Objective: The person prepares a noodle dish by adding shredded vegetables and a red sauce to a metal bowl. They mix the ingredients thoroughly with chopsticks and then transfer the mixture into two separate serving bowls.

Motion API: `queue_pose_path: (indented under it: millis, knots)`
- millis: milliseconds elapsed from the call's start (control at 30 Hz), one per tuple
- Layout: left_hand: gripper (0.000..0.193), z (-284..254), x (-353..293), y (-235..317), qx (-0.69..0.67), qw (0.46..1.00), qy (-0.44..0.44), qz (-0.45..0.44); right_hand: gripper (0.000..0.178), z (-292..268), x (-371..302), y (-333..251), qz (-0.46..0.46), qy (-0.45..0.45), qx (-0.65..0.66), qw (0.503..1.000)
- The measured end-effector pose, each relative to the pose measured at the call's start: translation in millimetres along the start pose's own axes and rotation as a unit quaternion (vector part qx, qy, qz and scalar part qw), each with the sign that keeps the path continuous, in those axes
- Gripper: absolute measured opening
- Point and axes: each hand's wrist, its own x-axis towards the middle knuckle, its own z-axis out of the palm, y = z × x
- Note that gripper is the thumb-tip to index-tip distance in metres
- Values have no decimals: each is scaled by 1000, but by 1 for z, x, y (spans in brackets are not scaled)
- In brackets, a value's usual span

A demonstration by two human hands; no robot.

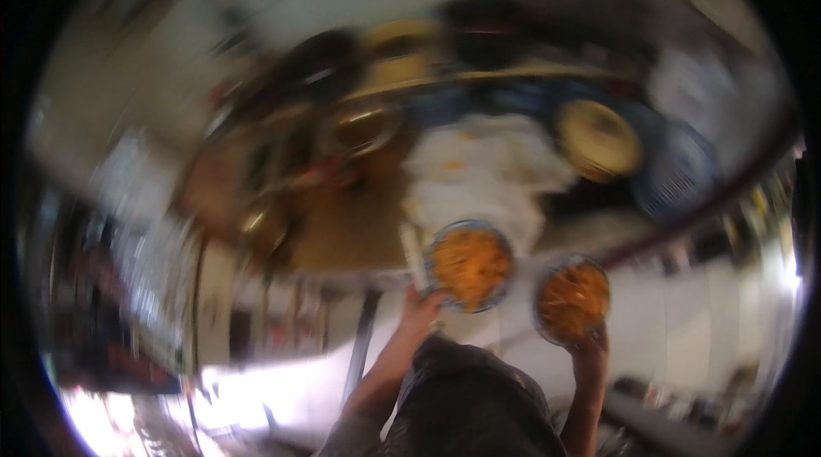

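My left hand (421,310) is closed on the near left edge of a round bowl (472,222) with a bluish rim. Orange, lumpy food (469,269) fills it. A narrow white strip (412,253) rises beside that hand, too blurred to identify. To the right and slightly nearer, my right hand (590,344) grips a second bowl (538,307) from below its near edge. Similar orange-red food (576,296) lies in this one. Both bowls are held apart, close to the counter's front edge, and the fingers under them are mostly hidden.
A crumpled white sheet (487,179) with orange spots covers the middle of the brown counter (342,230). Around it are a metal bowl (359,128), a yellowish round container (599,139) and a blue-and-white basket (680,171). Dark pans (321,64) stand at the back.
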Motion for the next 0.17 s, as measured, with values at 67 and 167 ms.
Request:
queue_pose_path:
  millis: [67,167]
  knots:
    - [33,48,-5,2,54,997,-44,-37,56,-32,-20,-21,-20,45,89,995]
    - [44,130,9,-22,152,975,-133,-89,57,-97,-41,-30,-102,103,153,978]
